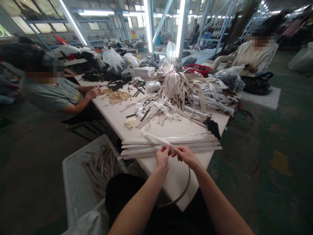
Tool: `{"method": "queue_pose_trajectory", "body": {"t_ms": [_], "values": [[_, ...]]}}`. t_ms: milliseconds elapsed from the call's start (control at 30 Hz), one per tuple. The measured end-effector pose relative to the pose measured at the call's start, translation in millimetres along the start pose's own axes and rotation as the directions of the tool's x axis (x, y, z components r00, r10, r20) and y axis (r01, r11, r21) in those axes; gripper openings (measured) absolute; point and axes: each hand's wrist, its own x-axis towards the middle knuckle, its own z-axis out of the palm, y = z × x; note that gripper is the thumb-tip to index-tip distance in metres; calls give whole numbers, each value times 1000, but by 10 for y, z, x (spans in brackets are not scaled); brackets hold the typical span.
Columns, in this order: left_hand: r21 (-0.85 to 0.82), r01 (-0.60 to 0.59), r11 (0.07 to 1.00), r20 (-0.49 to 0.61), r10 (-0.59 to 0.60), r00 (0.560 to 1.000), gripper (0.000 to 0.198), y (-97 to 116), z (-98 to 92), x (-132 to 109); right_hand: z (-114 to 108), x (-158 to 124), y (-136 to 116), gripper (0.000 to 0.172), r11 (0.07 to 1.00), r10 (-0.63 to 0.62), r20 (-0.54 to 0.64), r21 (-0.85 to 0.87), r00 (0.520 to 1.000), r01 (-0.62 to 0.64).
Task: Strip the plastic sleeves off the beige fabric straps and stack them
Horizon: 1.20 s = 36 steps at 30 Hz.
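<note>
A long beige strap (156, 139), its far part in a clear plastic wrap, is pinched between my left hand (163, 156) and my right hand (185, 155). The two hands almost meet, fingers closed on the strap. From below my right hand a bare brownish length (187, 182) curves down past the table's near corner toward my lap; it seems to be the same strap. Just beyond my hands, several wrapped straps (137, 147) lie side by side across the table. How the fingertips grip the strap is partly hidden.
The white table (110, 114) bears a heap of beige straps (173, 85), gold metal pieces (114, 96), black strips and a red basket (198, 69). A plastic bin (95, 143) with straps stands at lower left. One person (61, 94) sits left, another (256, 55) at far right.
</note>
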Motion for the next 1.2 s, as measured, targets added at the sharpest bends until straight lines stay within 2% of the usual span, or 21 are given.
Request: {"method": "queue_pose_trajectory", "body": {"t_ms": [167,233,333,433,533,633,800,900,1067,1200], "values": [[-43,-38,998,-86,34,996,42,147,-55,104,-100,-120,21,32,998,38,-13,-47,999,-38],[-26,-56,998,-78,54,995,41,128,-40,74,-101,-127,55,37,997,6,-52,-81,999,-10],[-4,-57,998,-15,57,998,37,-6,27,-50,-60,-91,61,40,994,-38,-64,-106,997,31],[4,-36,999,50,36,998,37,-97,69,-133,-66,-91,49,41,998,-24,-29,-52,999,23],[8,-57,998,4,57,998,36,-41,59,-102,-160,-160,78,36,999,44,36,-14,998,-44],[12,-86,996,-48,86,995,36,21,62,-67,-232,-214,116,35,995,89,41,-43,995,-87],[16,-24,1000,15,24,1000,38,-111,154,-181,-184,-179,68,41,994,104,83,-43,991,-101],[18,-21,1000,26,20,999,39,-121,146,-195,-257,-190,64,44,991,132,133,-32,982,-129],[46,-88,995,-54,90,994,38,-68,82,-127,-465,-212,127,42,984,126,129,-139,984,-107],[62,-32,998,11,31,999,40,-217,144,-190,-412,-124,72,47,977,101,146,-200,984,-70]]}}
